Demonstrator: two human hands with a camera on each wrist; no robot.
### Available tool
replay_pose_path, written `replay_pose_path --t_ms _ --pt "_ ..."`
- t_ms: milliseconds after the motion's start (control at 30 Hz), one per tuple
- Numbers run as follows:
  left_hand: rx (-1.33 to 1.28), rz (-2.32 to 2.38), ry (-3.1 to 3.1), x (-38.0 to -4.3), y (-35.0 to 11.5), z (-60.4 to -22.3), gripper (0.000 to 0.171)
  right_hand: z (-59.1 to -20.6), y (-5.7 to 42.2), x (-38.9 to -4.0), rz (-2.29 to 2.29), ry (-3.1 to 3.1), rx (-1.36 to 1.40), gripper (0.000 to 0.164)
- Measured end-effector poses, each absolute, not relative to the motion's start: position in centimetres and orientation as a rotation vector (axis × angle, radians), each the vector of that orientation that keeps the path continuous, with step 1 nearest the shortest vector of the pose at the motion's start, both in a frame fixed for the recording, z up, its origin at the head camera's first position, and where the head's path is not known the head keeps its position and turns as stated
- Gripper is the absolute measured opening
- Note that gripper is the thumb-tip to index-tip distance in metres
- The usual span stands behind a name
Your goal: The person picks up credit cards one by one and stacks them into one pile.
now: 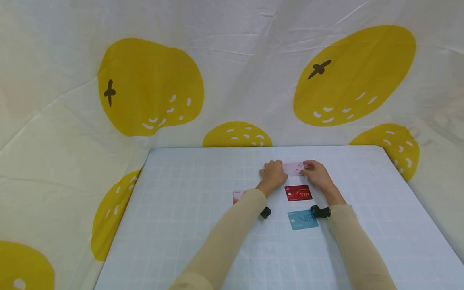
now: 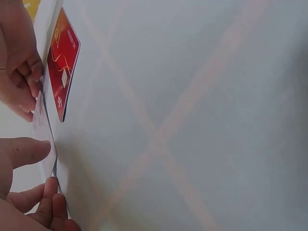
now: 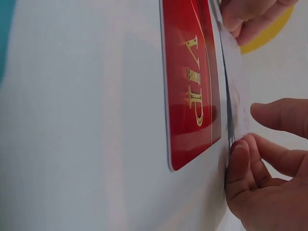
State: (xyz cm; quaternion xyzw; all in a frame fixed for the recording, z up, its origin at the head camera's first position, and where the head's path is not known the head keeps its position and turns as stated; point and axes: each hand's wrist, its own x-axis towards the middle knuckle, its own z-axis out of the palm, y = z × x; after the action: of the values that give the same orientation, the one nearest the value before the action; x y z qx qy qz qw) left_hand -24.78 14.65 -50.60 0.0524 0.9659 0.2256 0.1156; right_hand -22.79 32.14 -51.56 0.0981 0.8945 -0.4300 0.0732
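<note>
A pale pink card (image 1: 293, 168) with a small floral print lies near the back of the table, between the two hands. The left hand (image 1: 273, 173) holds its left end, the thumb on the face and the other fingers at the edge, as the left wrist view shows. At the right end, the right hand (image 1: 316, 174) holds the card with its fingertips at the edge; in the right wrist view its thumb is near the face, and contact is unclear. Just in front lies a red VIP card (image 1: 299, 193), flat and untouched.
A blue VIP card (image 1: 297, 220) lies nearer the front, partly behind the right wrist's black camera (image 1: 320, 212). Left of them, another pink card (image 1: 237, 195) is partly covered by the left sleeve (image 1: 232, 237). Behind the white table (image 1: 174, 193) hangs a fruit-print cloth (image 1: 246, 72).
</note>
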Motion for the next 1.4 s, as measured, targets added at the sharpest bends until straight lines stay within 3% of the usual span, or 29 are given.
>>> replay_pose_path --t_ms 400,800,1400 --pt "0.084 1.459 2.514 -25.3 11.1 -50.0 0.042 -50.2 30.3 -22.0 -1.514 2.584 0.327 0.05" --pt "0.153 1.584 2.392 -24.4 5.3 -49.5 0.04 -49.6 27.0 -21.0 -1.659 2.478 0.267 0.047" --pt "0.136 1.622 2.348 -20.3 -2.1 -49.1 0.04 -49.1 21.7 -18.2 -1.687 2.421 0.093 0.042"
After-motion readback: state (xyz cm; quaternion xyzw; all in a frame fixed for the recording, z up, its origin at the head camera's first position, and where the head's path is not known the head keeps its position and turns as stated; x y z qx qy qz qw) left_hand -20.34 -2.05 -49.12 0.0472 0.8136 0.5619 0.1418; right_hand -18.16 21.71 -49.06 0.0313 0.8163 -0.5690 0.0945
